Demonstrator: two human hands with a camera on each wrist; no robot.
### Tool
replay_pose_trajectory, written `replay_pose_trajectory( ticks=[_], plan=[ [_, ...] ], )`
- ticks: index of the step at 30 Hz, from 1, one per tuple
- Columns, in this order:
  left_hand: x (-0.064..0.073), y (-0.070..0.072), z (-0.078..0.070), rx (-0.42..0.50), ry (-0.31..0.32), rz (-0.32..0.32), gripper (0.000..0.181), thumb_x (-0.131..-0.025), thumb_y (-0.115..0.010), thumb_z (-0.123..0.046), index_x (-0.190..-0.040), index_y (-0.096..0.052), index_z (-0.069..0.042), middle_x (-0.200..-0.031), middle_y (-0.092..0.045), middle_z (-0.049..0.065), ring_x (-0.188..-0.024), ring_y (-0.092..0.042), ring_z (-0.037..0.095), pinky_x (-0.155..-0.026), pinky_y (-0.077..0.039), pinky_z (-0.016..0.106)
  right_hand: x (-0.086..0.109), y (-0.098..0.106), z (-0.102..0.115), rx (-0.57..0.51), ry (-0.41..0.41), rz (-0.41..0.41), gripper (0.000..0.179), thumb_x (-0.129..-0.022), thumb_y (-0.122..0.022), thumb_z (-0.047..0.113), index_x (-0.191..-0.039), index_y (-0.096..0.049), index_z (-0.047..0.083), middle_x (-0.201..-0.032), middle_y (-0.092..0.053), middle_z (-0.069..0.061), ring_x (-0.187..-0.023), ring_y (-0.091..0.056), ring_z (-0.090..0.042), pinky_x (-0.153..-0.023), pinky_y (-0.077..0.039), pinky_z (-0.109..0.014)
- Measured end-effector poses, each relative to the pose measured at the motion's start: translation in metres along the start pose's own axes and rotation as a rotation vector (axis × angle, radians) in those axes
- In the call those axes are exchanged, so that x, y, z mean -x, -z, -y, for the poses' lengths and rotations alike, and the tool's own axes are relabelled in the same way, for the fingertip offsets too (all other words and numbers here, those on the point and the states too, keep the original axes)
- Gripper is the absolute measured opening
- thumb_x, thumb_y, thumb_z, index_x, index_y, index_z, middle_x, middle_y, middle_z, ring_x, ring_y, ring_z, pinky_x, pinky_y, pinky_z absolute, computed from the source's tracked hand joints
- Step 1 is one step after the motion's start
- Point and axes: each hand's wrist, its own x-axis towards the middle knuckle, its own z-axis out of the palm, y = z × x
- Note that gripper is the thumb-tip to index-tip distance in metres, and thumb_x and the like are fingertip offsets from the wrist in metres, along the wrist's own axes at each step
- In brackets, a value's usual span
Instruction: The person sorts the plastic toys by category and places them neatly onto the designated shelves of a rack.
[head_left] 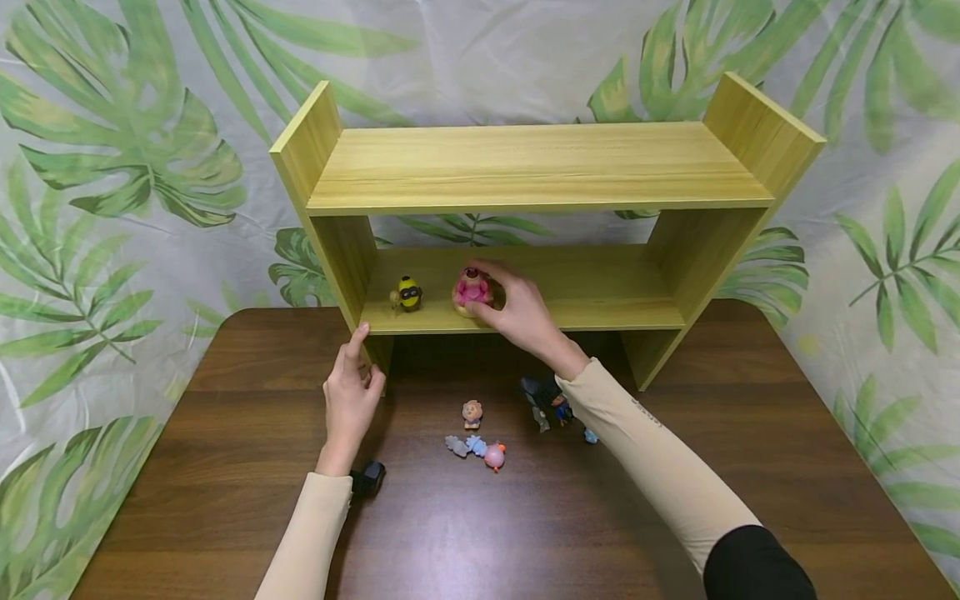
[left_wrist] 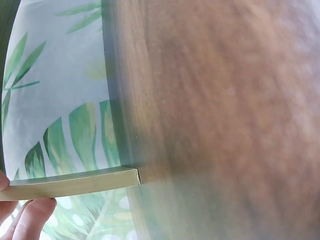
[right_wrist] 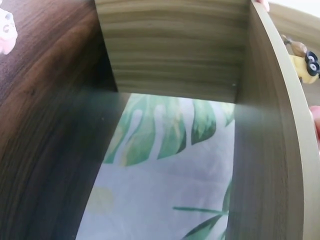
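The right hand grips a pink bear figurine at the lower board of the wooden shelf, left of the shelf's centre. The left hand, well apart, pinches the shelf's left upright. A yellow goggled figurine stands nearer the shelf's left end; small toys lie before the shelf.

Leaf-print backdrop, grn on pale gry, behind dk brn wood tbl w/ soft glare.
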Motion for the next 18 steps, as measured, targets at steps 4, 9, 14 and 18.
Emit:
replay_pose_trajectory(
  ticks=[4,9,14,18],
  plan=[
    [0.0005,-0.0010,0.0009,-0.002,-0.003,-0.003,0.080,-0.078,-0.055,0.014,-0.143,-0.034,-0.029,-0.086,-0.048,0.015,-0.055,-0.040,0.017,-0.048,-0.040,0.035,0.0004,0.0006,-0.0003,0.024,-0.009,0.022,0.055,-0.086,-0.070,0.014,-0.137,-0.050,0.001,-0.132,-0.052,-0.017,-0.118,-0.051,-0.029,-0.094,-0.043,-0.040],
    [0.0007,-0.0009,0.0018,0.000,0.001,-0.005,0.080,-0.078,-0.055,0.014,-0.143,-0.034,-0.029,-0.085,-0.047,0.014,-0.054,-0.039,0.016,-0.048,-0.040,0.035,0.0006,0.0013,0.0003,0.051,-0.010,0.041,0.056,-0.088,-0.069,0.017,-0.139,-0.048,0.003,-0.134,-0.050,-0.017,-0.121,-0.048,-0.030,-0.098,-0.040,-0.041],
    [0.0004,-0.0004,0.0013,-0.001,0.006,0.000,0.080,-0.079,-0.055,0.014,-0.143,-0.034,-0.029,-0.087,-0.047,0.013,-0.055,-0.040,0.017,-0.048,-0.041,0.035,0.0006,0.0021,-0.0005,-0.009,-0.012,0.037,0.056,-0.088,-0.069,0.016,-0.138,-0.049,0.004,-0.133,-0.051,-0.016,-0.120,-0.049,-0.028,-0.097,-0.041,-0.039],
    [0.0005,-0.0006,0.0012,0.001,0.004,-0.003,0.080,-0.078,-0.055,0.013,-0.143,-0.034,-0.029,-0.087,-0.048,0.014,-0.055,-0.041,0.018,-0.048,-0.042,0.036,0.0017,0.0021,-0.0030,-0.148,-0.004,0.006,0.053,-0.087,-0.068,0.009,-0.136,-0.050,0.000,-0.134,-0.051,-0.016,-0.124,-0.047,-0.028,-0.101,-0.037,-0.034]
  ],
)
